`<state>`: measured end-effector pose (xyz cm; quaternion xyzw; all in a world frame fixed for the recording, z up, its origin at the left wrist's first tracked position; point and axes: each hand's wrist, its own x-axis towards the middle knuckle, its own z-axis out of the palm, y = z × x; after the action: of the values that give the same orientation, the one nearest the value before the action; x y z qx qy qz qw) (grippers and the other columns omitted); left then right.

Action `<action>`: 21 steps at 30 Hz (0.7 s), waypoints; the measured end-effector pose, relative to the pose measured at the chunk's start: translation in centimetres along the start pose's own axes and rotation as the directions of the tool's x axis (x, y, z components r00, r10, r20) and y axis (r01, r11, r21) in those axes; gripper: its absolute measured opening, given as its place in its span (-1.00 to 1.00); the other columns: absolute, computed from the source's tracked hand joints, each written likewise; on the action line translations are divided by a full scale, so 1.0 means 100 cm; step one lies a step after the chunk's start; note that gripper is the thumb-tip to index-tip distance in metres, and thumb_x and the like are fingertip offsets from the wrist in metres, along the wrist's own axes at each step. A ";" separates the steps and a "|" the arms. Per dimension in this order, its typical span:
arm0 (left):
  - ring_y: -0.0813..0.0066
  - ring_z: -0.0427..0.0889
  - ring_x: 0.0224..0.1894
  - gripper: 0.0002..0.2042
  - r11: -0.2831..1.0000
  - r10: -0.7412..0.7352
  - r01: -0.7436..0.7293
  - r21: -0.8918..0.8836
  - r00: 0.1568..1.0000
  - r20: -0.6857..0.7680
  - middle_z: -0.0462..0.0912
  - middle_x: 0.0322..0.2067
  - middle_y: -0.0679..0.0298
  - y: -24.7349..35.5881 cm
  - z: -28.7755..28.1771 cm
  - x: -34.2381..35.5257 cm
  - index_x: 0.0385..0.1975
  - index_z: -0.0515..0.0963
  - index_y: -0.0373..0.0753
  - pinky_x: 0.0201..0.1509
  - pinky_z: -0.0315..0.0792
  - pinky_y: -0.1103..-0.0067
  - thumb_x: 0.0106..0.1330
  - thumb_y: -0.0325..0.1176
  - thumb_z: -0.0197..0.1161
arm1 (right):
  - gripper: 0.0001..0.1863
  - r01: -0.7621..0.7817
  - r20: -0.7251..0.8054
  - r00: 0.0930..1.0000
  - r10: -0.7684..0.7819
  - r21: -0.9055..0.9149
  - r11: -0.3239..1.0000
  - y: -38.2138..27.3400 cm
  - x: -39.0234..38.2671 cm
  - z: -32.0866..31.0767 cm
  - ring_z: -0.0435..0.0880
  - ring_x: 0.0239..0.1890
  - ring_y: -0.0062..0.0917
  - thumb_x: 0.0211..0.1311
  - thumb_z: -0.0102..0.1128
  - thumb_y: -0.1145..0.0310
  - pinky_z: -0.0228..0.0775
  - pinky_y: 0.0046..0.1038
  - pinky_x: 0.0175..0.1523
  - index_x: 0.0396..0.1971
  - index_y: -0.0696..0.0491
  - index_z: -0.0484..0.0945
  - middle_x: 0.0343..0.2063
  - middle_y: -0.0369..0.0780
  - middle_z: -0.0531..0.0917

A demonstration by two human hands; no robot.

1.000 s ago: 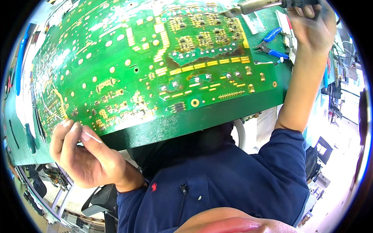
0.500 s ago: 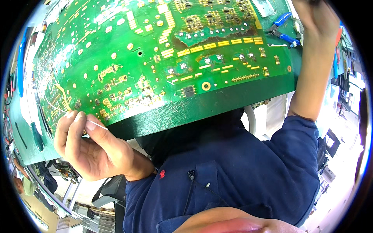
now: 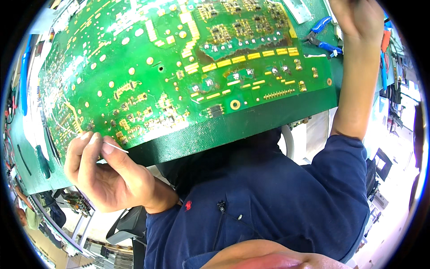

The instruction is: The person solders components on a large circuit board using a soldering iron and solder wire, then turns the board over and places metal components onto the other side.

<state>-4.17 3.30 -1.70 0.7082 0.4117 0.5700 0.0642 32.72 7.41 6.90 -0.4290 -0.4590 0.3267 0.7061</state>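
A large green circuit board (image 3: 125,58) with gold pads and clusters of small components covers most of the work surface. My left hand (image 3: 107,175) is at the board's lower left edge, fingertips pinched on a thin white wire (image 3: 116,148). My right hand (image 3: 358,18) is raised at the top right, beyond the board, with fingers curled and mostly cut off by the frame's edge; what they hold cannot be made out. Blue-handled cutting pliers (image 3: 328,46) lie just below and left of it, beside the board.
A green mat (image 3: 42,186) underlies the board. A long blue tool (image 3: 24,76) and a green-handled tool (image 3: 42,162) lie at the left; a pale flat piece (image 3: 296,10) sits at the top right. A black chair (image 3: 123,224) and part of another person (image 3: 29,217) show lower left.
My right hand has moved up toward the top edge, and the soldering iron it held a second ago is out of view. My left hand has shifted slightly, still pinching the wire.
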 end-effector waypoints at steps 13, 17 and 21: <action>0.13 0.55 -0.07 -0.80 0.997 -0.066 0.065 0.044 0.998 0.020 0.52 -0.15 0.03 0.005 0.000 0.002 -0.21 0.59 -0.43 0.10 0.47 0.30 0.16 -0.70 0.18 | -0.77 0.086 -0.166 0.983 -0.079 0.035 0.996 0.007 0.003 0.007 0.41 -0.62 -0.61 0.47 0.10 0.21 0.22 -0.56 -0.45 -0.28 0.07 0.54 -0.68 -0.34 0.49; 0.11 0.54 -0.06 -0.79 0.997 -0.064 0.062 0.054 0.997 0.042 0.52 -0.15 0.04 0.006 -0.002 0.003 -0.20 0.59 -0.41 0.10 0.46 0.26 0.16 -0.68 0.19 | -0.77 0.073 0.019 0.997 -0.074 0.039 0.997 0.001 0.000 -0.003 0.52 -0.50 -0.61 0.47 0.12 0.19 0.34 -0.55 -0.36 -0.24 0.06 0.56 -0.55 -0.30 0.58; 0.12 0.52 -0.07 -0.79 0.996 -0.045 0.040 0.081 0.997 0.063 0.51 -0.15 0.06 0.011 -0.005 0.004 -0.21 0.59 -0.38 0.10 0.45 0.25 0.15 -0.67 0.20 | -0.69 -0.016 0.218 0.976 -0.007 0.101 0.995 0.006 0.014 -0.041 0.43 -0.29 -0.63 0.53 0.02 0.23 0.25 -0.50 -0.15 -0.04 0.17 0.56 -0.43 -0.29 0.54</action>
<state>-4.00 2.67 -0.62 0.7192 0.4466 0.5286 0.0614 36.98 7.56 6.00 -0.3550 -0.5156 0.3964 0.6716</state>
